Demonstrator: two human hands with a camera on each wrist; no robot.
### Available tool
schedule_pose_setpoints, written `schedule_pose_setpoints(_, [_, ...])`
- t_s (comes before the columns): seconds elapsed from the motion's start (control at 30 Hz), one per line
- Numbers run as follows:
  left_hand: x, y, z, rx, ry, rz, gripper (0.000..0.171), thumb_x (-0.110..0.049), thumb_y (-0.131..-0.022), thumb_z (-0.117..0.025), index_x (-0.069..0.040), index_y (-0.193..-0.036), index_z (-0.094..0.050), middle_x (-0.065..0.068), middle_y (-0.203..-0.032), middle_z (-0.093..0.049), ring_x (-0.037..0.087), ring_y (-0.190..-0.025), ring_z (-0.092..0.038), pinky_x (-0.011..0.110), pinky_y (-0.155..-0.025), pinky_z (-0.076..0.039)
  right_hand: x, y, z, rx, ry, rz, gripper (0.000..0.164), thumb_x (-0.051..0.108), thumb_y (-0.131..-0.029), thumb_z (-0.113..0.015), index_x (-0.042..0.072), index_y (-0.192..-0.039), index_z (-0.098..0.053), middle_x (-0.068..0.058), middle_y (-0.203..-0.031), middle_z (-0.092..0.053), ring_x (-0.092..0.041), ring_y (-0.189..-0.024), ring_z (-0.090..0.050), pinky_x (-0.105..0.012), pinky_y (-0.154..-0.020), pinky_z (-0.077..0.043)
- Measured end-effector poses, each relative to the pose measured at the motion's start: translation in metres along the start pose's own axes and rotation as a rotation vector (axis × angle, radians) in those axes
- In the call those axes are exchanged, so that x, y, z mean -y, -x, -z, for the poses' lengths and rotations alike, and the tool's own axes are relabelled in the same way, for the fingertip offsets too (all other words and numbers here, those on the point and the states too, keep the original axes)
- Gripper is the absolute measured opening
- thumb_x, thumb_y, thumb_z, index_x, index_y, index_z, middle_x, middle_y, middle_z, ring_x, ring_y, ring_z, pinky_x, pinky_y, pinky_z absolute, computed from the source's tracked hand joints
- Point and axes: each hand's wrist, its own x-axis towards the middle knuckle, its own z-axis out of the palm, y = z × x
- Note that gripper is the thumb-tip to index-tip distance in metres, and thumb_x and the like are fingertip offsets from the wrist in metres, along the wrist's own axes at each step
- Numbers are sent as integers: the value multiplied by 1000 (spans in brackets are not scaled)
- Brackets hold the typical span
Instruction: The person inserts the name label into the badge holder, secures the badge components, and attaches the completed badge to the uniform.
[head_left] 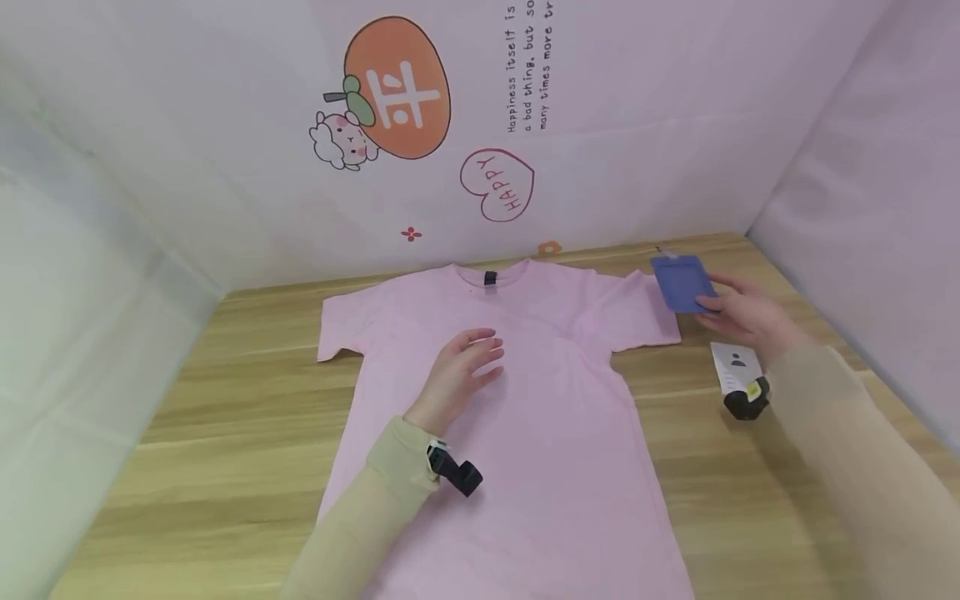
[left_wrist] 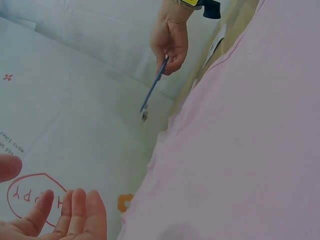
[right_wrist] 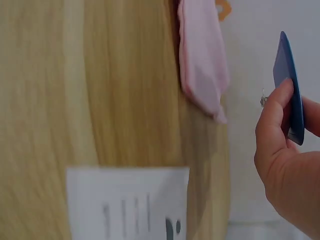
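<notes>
My right hand [head_left: 738,310] pinches a blue badge holder [head_left: 681,283] between thumb and fingers, raised by the T-shirt's right-hand sleeve. A small metal clip [right_wrist: 263,100] shows at the holder's end. A pink T-shirt [head_left: 555,467] lies spread face up, its collar toward the back wall. My left hand [head_left: 467,367] hovers over the shirt's chest with loosely bent fingers and nothing in it. In the left wrist view the left fingers [left_wrist: 77,212] are apart from the cloth. A white printed card [head_left: 731,367] lies on the table below my right hand.
The wood-grain table [head_left: 225,433] runs back to a white cloth wall [head_left: 637,125] printed with cartoons and lettering. More pale cloth hangs at the left and right sides. A black wrist camera [head_left: 747,400] sits at my right wrist, partly over the card.
</notes>
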Motion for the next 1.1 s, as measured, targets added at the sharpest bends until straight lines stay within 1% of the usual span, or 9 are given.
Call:
schedule_pose_setpoints(0.1, [-1,0,-1,-4,-11,-13,39,-10,-96,-49,6,-131,-43,17,-125,-51,27,-116,-51,40,-98,-46,0,5,-15,39,-9,60,86,-3,-93,-52,10,-151,9,6,-85,-59,-5,-77,-64,-19,-71,-55])
schedule_pose_setpoints(0.2, [-1,0,0,-11,-19,-20,40,-10,-96,-49,7,-131,-42,17,-123,-52,28,-116,-51,36,-94,-48,-1,11,-30,54,9,108,84,-2,-92,-54,8,-152,4,5,-90,-56,-5,-79,-64,-19,-71,-55])
schedule_pose_setpoints(0.3, [-1,0,0,-16,-20,-22,40,-10,-95,-50,7,-131,-42,17,-123,-52,29,-116,-51,36,-93,-48,-2,16,-42,74,-11,148,73,-4,-92,-54,11,-150,-13,2,-93,-55,-8,-79,-64,-20,-70,-55])
schedule_pose_setpoints(0.4, [-1,-1,1,-21,-14,-23,40,-10,-95,-50,7,-130,-43,16,-122,-53,29,-116,-51,36,-93,-48,-2,22,-53,105,-36,181,53,-4,-91,-54,15,-136,-32,0,-92,-57,-10,-78,-64,-21,-69,-55])
schedule_pose_setpoints(0.43, [-1,-1,1,-23,-11,-25,39,-9,-95,-50,7,-130,-43,16,-121,-53,30,-116,-51,36,-93,-48,-2,24,-56,120,-51,191,48,-5,-91,-54,16,-130,-36,-1,-92,-58,-11,-78,-63,-22,-68,-55])
schedule_pose_setpoints(0.53, [-1,-2,2,-27,-6,-25,39,-8,-95,-50,7,-130,-43,15,-121,-53,27,-112,-53,35,-92,-48,-2,28,-65,159,-65,214,42,-7,-91,-53,20,-121,-42,-2,-92,-59,-12,-79,-62,-22,-67,-55])
schedule_pose_setpoints(0.67, [-2,-2,2,-38,2,-28,36,-8,-95,-50,5,-128,-45,16,-121,-53,23,-108,-54,35,-92,-48,-3,34,-77,181,-19,229,43,-8,-91,-52,21,-121,-43,-2,-92,-59,-12,-79,-62,-23,-67,-56])
schedule_pose_setpoints(0.87, [-4,-1,1,-47,2,-39,35,-8,-95,-52,5,-127,-45,9,-112,-55,28,-113,-52,38,-94,-48,-6,42,-98,150,87,190,49,-4,-91,-55,18,-132,-37,3,-93,-59,-9,-81,-61,-21,-71,-56])
schedule_pose_setpoints(1.1, [-4,-1,-1,-60,6,-42,32,-6,-93,-53,3,-124,-48,5,-105,-56,26,-108,-54,36,-91,-50,-16,52,-117,184,103,194,52,-2,-92,-53,18,-136,-34,-1,-97,-55,-9,-84,-61,-23,-75,-56])
